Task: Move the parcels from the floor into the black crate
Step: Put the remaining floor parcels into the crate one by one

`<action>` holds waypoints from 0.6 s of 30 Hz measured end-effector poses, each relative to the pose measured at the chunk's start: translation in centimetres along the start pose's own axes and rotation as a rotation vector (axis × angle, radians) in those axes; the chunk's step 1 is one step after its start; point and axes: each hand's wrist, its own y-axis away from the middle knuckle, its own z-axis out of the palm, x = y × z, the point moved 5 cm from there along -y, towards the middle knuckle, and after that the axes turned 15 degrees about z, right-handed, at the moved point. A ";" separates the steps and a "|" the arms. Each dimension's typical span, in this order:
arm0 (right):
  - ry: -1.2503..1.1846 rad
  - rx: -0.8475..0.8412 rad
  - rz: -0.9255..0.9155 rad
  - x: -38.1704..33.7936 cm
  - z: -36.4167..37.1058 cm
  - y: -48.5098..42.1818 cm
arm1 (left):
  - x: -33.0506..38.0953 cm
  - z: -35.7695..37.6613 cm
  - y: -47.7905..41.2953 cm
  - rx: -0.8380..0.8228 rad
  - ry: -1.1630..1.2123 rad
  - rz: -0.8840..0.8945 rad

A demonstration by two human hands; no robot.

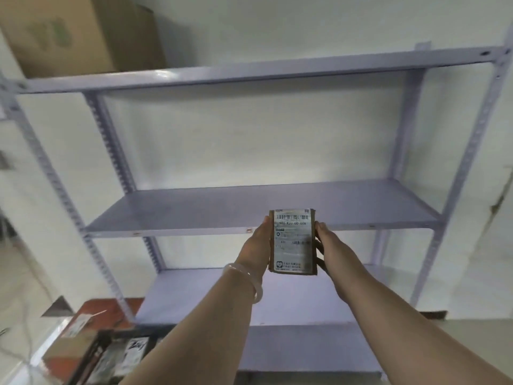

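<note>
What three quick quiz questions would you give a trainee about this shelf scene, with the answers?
1. True or false: the small labelled parcel is held by the left hand alone.
2. Where does the large cardboard box sit? A) top shelf of the shelving rack, left end; B) middle shelf; C) floor.
3. Fill in: the black crate shows at the lower ___ of the view.
Key: 1 false, the right hand grips its other edge; 2 A; 3 left.
</note>
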 end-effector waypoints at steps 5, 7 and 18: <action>0.042 -0.099 0.055 0.6 11.1 -0.1 | 0.0 -11.3 1.4 0.126 -0.010 -0.012; 0.049 -0.123 0.074 1.0 16.2 -0.3 | 0.0 -16.4 2.0 0.155 -0.007 -0.022; 0.103 -0.293 0.176 5.4 44.8 1.0 | -0.6 -44.8 5.9 0.214 -0.040 -0.116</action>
